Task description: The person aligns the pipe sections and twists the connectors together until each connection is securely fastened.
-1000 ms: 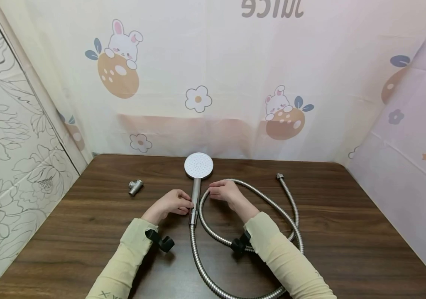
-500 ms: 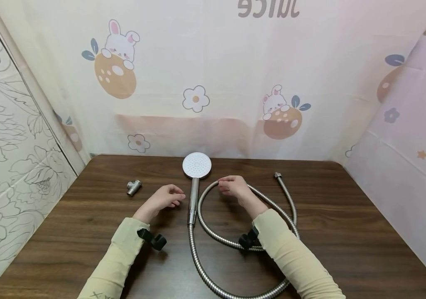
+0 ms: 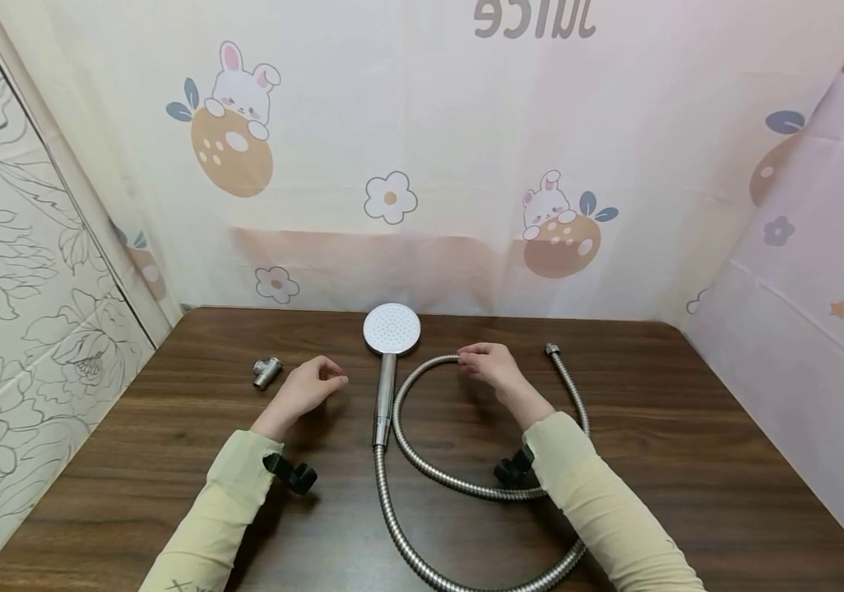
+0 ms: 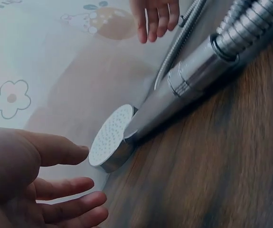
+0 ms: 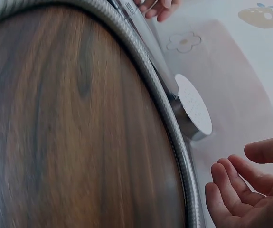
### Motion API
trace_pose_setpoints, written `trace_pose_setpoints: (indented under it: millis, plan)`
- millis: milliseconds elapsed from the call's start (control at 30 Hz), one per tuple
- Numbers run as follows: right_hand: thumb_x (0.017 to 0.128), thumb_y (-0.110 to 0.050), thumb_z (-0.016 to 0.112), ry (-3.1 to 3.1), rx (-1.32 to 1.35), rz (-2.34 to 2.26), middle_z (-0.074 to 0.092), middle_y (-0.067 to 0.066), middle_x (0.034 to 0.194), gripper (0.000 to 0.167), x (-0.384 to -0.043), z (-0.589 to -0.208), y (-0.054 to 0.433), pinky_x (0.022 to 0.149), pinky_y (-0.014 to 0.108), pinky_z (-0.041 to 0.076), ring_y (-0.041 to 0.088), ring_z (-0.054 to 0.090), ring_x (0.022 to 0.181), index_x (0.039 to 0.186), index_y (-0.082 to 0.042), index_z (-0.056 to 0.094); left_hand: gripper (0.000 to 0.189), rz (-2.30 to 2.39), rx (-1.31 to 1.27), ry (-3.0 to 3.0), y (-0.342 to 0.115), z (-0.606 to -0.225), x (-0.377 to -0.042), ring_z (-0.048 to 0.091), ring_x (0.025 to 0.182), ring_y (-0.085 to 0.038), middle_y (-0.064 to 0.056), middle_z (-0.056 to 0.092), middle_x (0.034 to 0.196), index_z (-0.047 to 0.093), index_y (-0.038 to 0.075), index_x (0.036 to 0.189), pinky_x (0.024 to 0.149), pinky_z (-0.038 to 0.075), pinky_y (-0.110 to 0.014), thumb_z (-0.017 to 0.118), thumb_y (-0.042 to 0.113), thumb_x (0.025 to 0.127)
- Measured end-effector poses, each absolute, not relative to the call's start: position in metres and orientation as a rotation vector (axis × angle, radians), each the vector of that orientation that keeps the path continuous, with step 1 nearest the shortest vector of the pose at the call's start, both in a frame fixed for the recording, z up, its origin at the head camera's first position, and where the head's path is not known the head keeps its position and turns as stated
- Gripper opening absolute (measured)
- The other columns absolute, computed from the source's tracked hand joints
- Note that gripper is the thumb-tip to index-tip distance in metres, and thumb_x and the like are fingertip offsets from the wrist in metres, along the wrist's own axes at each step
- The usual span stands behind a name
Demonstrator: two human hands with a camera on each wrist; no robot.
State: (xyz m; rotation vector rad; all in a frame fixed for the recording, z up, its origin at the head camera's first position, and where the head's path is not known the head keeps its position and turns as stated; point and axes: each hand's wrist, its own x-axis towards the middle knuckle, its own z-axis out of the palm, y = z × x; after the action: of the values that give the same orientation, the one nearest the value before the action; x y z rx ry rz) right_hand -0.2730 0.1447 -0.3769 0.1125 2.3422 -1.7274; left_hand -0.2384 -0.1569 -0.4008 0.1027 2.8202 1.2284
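A shower head (image 3: 391, 329) with a white round face and chrome handle lies face up at the back middle of the table. From its handle runs a coiled metal shower hose (image 3: 422, 462), looping to the right. My left hand (image 3: 305, 388) is to the left of the handle, fingers relaxed and holding nothing; the left wrist view shows thumb and fingers apart. Over the top of the hose loop is my right hand (image 3: 496, 368), its fingers loosely bent, and the right wrist view shows nothing between them. My right forearm hides part of the hose.
A small chrome T-shaped fitting (image 3: 267, 372) lies left of my left hand. The hose's free end with its nut (image 3: 552, 349) lies at the back right. A printed curtain (image 3: 452, 271) hangs behind the wooden table (image 3: 688, 444).
My left hand has let go of the shower head's handle and moved left toward the fitting. My right hand has moved right along the hose loop. The shower head and hose stay put.
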Motion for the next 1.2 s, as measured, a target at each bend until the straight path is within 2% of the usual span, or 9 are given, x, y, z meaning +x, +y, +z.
trace_pose_setpoints:
  millis: [200, 533, 700, 833, 1200]
  plan:
    - [0.094, -0.011, 0.048, 2.377, 0.12, -1.704, 0.054, 0.025, 0.119, 0.033, -0.275, -0.376, 0.157, 0.095, 0.044, 0.042, 0.037, 0.052, 0.11, 0.12, 0.009, 0.052, 0.026, 1.145, 0.109, 2.934, -0.162, -0.401, -0.238, 0.057, 0.092, -0.026, -0.011, 0.062, 0.1, 0.059, 0.005, 0.105, 0.078, 0.045, -0.041, 0.057, 0.025, 0.088]
    - [0.094, -0.011, 0.047, 2.461, 0.148, -1.609, 0.046, 0.02, 0.13, 0.033, -0.277, -0.378, 0.18, 0.097, 0.042, 0.04, 0.033, 0.048, 0.116, 0.122, 0.004, 0.052, 0.027, 1.048, 0.05, 3.068, -0.174, -0.405, -0.242, 0.055, 0.093, -0.028, -0.014, 0.059, 0.101, 0.06, 0.003, 0.106, 0.079, 0.044, -0.043, 0.056, 0.022, 0.087]
    - [0.094, -0.015, 0.048, 2.533, 0.142, -1.516, 0.047, 0.02, 0.129, 0.034, -0.277, -0.379, 0.187, 0.093, 0.042, 0.041, 0.032, 0.049, 0.114, 0.123, 0.003, 0.052, 0.032, 1.04, 0.025, 3.109, -0.18, -0.406, -0.242, 0.051, 0.101, -0.035, -0.019, 0.056, 0.108, 0.058, 0.0, 0.111, 0.084, 0.041, -0.048, 0.057, 0.02, 0.087]
    - [0.095, -0.015, 0.046, 2.544, 0.149, -1.501, 0.048, 0.02, 0.129, 0.035, -0.279, -0.382, 0.195, 0.093, 0.041, 0.041, 0.032, 0.05, 0.113, 0.125, 0.002, 0.051, 0.033, 0.98, 0.015, 3.173, -0.185, -0.407, -0.241, 0.044, 0.107, -0.041, -0.024, 0.051, 0.115, 0.057, -0.001, 0.113, 0.089, 0.034, -0.052, 0.057, 0.019, 0.087]
    - [0.095, -0.018, 0.045, 2.647, 0.145, -1.365, 0.05, 0.02, 0.126, 0.036, -0.278, -0.384, 0.212, 0.095, 0.045, 0.039, 0.033, 0.049, 0.113, 0.126, -0.001, 0.049, 0.046, 0.841, -0.106, 3.228, -0.192, -0.406, -0.241, 0.037, 0.113, -0.045, -0.029, 0.043, 0.123, 0.049, -0.003, 0.125, 0.093, 0.03, -0.056, 0.057, 0.017, 0.085]
